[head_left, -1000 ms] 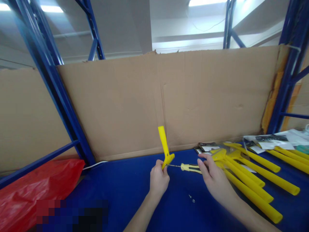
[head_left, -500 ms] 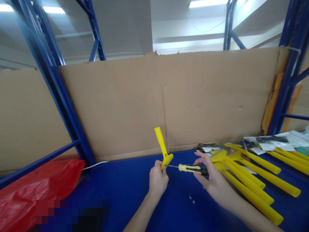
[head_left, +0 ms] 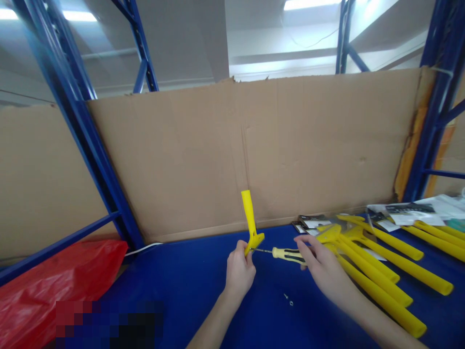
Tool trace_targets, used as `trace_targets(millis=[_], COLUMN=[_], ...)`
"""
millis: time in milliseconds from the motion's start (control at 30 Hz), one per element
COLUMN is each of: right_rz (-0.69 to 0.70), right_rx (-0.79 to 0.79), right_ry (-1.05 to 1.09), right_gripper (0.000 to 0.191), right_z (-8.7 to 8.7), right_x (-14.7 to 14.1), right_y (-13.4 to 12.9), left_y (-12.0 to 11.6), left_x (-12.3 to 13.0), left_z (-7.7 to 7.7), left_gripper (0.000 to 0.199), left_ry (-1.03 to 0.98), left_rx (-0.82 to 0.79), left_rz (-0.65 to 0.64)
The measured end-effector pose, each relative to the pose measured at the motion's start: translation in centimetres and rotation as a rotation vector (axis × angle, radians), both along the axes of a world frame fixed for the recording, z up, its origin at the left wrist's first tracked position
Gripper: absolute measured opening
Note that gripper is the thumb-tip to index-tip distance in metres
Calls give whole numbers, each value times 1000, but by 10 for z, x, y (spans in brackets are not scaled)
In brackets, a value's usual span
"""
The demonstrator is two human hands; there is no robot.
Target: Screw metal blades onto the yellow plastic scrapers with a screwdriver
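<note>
My left hand (head_left: 240,269) is closed around the lower end of a yellow plastic handle piece (head_left: 249,213), which stands up with a short angled head. A screwdriver (head_left: 288,255) with a cream and black grip lies level, its tip against the side of that piece near my left fingers. My right hand (head_left: 321,261) has its thumb and fingers closed on the back end of the screwdriver. On the blue surface below are a small screw (head_left: 286,295) and a small ring-like metal part (head_left: 291,303).
Several yellow long-handled pieces (head_left: 378,271) are piled on the right, with printed plastic packets (head_left: 410,213) behind them. A red plastic bag (head_left: 65,286) lies at the left. Cardboard (head_left: 181,160) walls off the back between blue rack posts (head_left: 105,179).
My right fingers, spread apart around the screwdriver before, are now closed on its back end. The yellow piece and screwdriver have shifted slightly right, and the piece stands more upright.
</note>
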State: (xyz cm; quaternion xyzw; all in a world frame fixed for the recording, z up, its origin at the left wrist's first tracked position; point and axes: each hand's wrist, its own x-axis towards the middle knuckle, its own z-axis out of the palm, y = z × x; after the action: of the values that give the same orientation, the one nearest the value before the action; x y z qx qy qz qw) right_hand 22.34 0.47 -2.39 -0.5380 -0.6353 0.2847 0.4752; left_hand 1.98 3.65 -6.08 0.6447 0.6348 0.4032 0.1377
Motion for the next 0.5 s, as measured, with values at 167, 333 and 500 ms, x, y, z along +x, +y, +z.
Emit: trace_targets(millis=[167, 333, 500], right_rz=[39, -10, 28], right_rx=[-86, 67, -111], right_ry=[82, -76, -26], right_gripper=[58, 39, 50], right_z=[-3, 5, 4], right_x=[0, 0, -3], right_y=[-1, -2, -5], left_y=[1, -1, 0], left_x=[0, 1, -1], left_z=[-1, 0, -2], left_gripper=[17, 18, 18], left_ry=[-41, -8, -44], left_rx=[-12, -5, 1], left_rz=[18, -20, -8])
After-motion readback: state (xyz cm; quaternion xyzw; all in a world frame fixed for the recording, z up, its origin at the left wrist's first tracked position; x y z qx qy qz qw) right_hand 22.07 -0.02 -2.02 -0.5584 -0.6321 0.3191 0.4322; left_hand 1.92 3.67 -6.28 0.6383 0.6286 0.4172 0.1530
